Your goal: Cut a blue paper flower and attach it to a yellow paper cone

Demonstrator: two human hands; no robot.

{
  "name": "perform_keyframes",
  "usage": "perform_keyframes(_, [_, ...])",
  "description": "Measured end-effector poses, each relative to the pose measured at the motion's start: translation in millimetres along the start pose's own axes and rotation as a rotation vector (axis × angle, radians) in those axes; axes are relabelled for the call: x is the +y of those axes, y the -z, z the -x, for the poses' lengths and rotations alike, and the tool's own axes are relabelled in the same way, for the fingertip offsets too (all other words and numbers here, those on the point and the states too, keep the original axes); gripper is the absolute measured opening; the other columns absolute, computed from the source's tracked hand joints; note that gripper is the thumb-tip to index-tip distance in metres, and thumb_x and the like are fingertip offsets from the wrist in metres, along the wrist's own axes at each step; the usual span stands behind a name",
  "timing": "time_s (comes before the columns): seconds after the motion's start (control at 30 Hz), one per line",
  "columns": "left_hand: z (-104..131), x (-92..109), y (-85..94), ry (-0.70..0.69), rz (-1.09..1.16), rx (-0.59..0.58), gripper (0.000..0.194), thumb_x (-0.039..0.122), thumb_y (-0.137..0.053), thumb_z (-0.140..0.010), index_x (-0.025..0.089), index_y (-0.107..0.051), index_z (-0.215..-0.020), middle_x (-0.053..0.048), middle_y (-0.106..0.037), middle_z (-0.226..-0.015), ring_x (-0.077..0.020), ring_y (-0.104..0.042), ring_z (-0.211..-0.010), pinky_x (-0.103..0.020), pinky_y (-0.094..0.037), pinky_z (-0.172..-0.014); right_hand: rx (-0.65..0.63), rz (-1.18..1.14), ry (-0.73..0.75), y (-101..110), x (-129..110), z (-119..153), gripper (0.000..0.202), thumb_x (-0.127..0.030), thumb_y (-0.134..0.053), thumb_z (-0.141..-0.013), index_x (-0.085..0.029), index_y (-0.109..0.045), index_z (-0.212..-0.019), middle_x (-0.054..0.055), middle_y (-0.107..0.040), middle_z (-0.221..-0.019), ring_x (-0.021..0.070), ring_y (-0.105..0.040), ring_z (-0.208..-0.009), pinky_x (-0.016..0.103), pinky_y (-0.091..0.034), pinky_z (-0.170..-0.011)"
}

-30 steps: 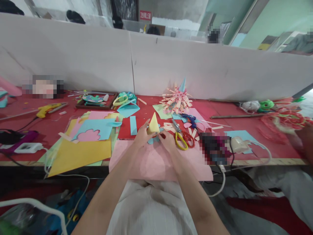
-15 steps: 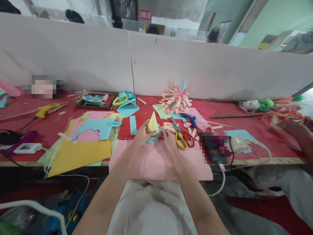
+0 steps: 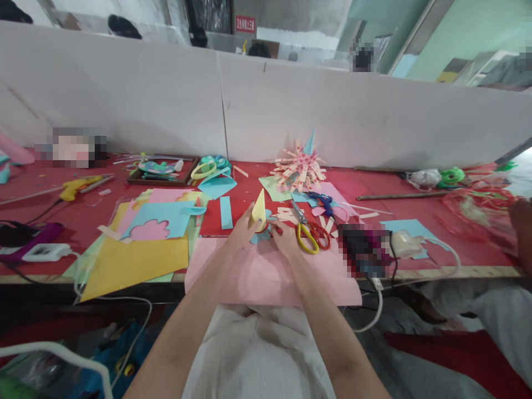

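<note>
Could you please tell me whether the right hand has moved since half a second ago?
Yes, the right hand has shifted left, away from the yellow-handled scissors and closer to the yellow cone.

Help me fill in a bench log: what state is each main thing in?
Yellow cone: upright, in the left hand
Pink sheet: overhanging the table edge
Scissors: lying, unheld
Blue glue gun: lying, unheld
Yellow glue gun: lying, unheld
Tray: holding pieces
Right hand: bent, grip unclear

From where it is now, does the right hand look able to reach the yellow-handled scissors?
Probably yes: the right hand is close beside the yellow-handled scissors, and their yellow loops face it with nothing lying between. The red-handled scissors crowd the far side and might drag along.
</note>
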State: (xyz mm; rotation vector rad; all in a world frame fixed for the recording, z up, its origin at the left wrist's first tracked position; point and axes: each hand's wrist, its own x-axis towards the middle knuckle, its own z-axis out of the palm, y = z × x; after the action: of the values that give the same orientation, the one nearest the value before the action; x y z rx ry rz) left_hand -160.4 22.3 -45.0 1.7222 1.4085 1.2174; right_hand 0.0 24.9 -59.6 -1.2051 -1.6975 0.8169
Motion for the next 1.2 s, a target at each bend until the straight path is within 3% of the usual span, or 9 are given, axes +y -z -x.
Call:
perform_keyframes(0.1, [0, 4, 0.4, 0.049, -0.028, -0.027, 0.069, 0.032, -0.059, -0.075, 0.020, -0.032, -0.138, -0.010, -0.056, -0.127, -0.0247, -0.054, -0.116, -0.041, -0.041, -0.100, -0.006, -0.016, 0.011, 0, -1, 0, 0.027, -0.018, -0.047, -0.076, -0.024, -0.070, -0.089, 0.001, -0.071, -0.093, 0.0202, -0.064, -0.088, 0.036, -0.046, -0.089])
perform_keyframes(0.33, [-2, 4, 1.1, 0.058, -0.082, 0.033, 0.069, 0.024, -0.062, -0.071, 0.021, -0.037, -0.135, -0.011, -0.055, -0.128, -0.0268, -0.053, -0.116, -0.042, -0.042, -0.098, 0.052, -0.028, 0.048, 1, -1, 0, 0.026, -0.018, -0.044, -0.078, -0.021, -0.068, -0.087, 0.004, -0.070, -0.098, 0.0194, -0.062, -0.095, 0.034, -0.045, -0.088])
perform_keyframes(0.57, [-3, -1, 2.7, 0.089, 0.051, 0.118, 0.069, 0.030, -0.063, -0.073, 0.023, -0.035, -0.135, -0.010, -0.058, -0.124, -0.0257, -0.056, -0.112, -0.041, -0.046, -0.095, 0.494, 0.161, 0.018, 20, 1, 5, 0.027, -0.012, -0.039, -0.073, -0.021, -0.064, -0.078, 0.007, -0.064, -0.087, 0.0208, -0.056, -0.088, 0.036, -0.043, -0.086])
perform_keyframes(0.73, [-8, -7, -0.8, 0.091, 0.300, 0.115, 0.065, 0.041, -0.064, -0.072, 0.019, -0.039, -0.128, -0.013, -0.056, -0.126, -0.0252, -0.056, -0.113, -0.041, -0.047, -0.094, 0.603, 0.039, -0.116, 42, 6, 13, 0.018, -0.024, -0.048, -0.076, -0.020, -0.064, -0.085, 0.007, -0.062, -0.088, 0.0184, -0.057, -0.077, 0.034, -0.046, -0.073])
perform_keyframes(0.83, [-11, -5, -1.6, 0.093, 0.410, 0.071, 0.062, 0.046, -0.065, -0.069, 0.018, -0.045, -0.120, -0.014, -0.061, -0.119, -0.0264, -0.058, -0.109, -0.043, -0.048, -0.093, 0.475, -0.290, -0.254, 37, 0, 9, 0.022, -0.037, -0.052, -0.077, -0.020, -0.063, -0.086, 0.003, -0.064, -0.073, 0.0150, -0.057, -0.060, 0.029, -0.046, -0.059])
perform_keyframes(0.97, [-10, 2, 3.5, 0.119, 0.383, 0.040, 0.057, 0.052, -0.064, -0.069, 0.017, -0.050, -0.112, -0.012, -0.065, -0.112, -0.0270, -0.060, -0.105, -0.044, -0.050, -0.089, 0.076, -0.641, -0.542, 11, -19, 3, 0.044, -0.058, -0.049, -0.076, -0.018, -0.060, -0.063, 0.007, -0.064, -0.062, 0.0131, -0.048, -0.042, 0.025, -0.030, -0.036])
perform_keyframes(1.07, [-5, 5, 6.5, 0.152, 0.349, -0.010, 0.054, 0.051, -0.065, -0.069, 0.018, -0.053, -0.110, -0.011, -0.064, -0.113, -0.0265, -0.062, -0.100, -0.041, -0.053, -0.082, 0.036, -0.802, -0.585, -4, -28, 6, 0.041, -0.057, -0.056, -0.073, -0.017, -0.058, -0.061, 0.001, -0.054, -0.048, 0.0093, -0.040, -0.037, 0.022, -0.023, -0.033])
perform_keyframes(1.2, [-2, 1, 2.4, 0.165, 0.436, -0.140, 0.057, 0.049, -0.070, -0.064, 0.017, -0.054, -0.109, -0.012, -0.063, -0.115, -0.0267, -0.062, -0.099, -0.040, -0.053, -0.081, 0.015, -0.970, -0.556, -5, -27, 12, 0.027, -0.041, -0.072, -0.064, -0.017, -0.059, -0.063, -0.005, -0.049, -0.046, 0.0060, -0.040, -0.039, 0.018, -0.028, -0.034])
